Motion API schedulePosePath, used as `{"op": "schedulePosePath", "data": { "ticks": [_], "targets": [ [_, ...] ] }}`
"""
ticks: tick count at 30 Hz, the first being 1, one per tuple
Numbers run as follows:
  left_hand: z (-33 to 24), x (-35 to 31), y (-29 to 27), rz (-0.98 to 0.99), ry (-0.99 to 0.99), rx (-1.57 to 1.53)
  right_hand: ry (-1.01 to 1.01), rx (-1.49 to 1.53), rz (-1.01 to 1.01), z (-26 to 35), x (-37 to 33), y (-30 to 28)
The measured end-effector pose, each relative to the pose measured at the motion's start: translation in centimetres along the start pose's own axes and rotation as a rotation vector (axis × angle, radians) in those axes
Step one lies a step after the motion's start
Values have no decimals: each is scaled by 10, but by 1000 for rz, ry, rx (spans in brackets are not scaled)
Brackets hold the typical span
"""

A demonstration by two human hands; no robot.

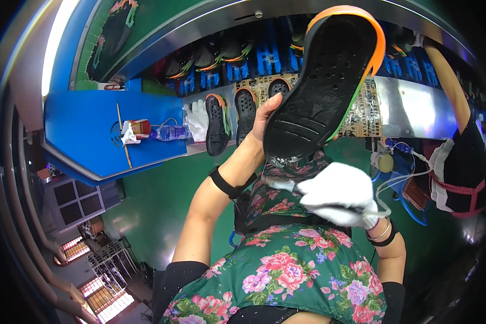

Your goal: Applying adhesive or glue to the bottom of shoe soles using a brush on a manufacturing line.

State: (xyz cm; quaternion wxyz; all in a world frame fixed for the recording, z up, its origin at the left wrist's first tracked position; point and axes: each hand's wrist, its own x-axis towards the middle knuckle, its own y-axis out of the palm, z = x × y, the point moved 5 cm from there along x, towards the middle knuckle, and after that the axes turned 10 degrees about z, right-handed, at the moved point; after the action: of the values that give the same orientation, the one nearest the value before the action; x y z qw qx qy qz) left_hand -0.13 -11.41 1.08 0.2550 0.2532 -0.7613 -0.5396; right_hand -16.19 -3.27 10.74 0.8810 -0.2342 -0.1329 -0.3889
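Note:
My left hand, bare, grips a shoe sole by its left edge and holds it tilted up above my lap. The sole's black face has small holes and grooves, with an orange and green rim. A wet sheen covers parts of it, strongest at the end nearest me. My right hand, in a white knit glove, is closed around a brush just below that end. The brush tip is partly blurred, and I cannot tell whether it touches the sole. A thin clear tube runs to the right hand.
Ahead, a black sole and another sole lie on the bench edge beside white gloves. Behind them a conveyor carries several soles. A bottle lies on the blue table. At right, a co-worker's arm reaches over the line.

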Motion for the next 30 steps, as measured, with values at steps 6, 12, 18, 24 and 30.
{"op": "schedulePosePath", "data": {
  "ticks": [6,12,18,24,30],
  "targets": [
    [-12,2,-13,-226,-41,206,-4,-229,-4,-4,6,2],
    [-19,0,-25,-253,2,137,207,-8,-219,-23,9,-5],
    [-3,-6,-20,-195,123,-180,420,147,-319,-37,7,-24],
    [34,-19,-10,-96,83,-157,143,-536,-528,-41,41,-74],
    [-8,-35,-10,-297,313,-327,-33,-498,-122,-16,48,-8]
  ]
}}
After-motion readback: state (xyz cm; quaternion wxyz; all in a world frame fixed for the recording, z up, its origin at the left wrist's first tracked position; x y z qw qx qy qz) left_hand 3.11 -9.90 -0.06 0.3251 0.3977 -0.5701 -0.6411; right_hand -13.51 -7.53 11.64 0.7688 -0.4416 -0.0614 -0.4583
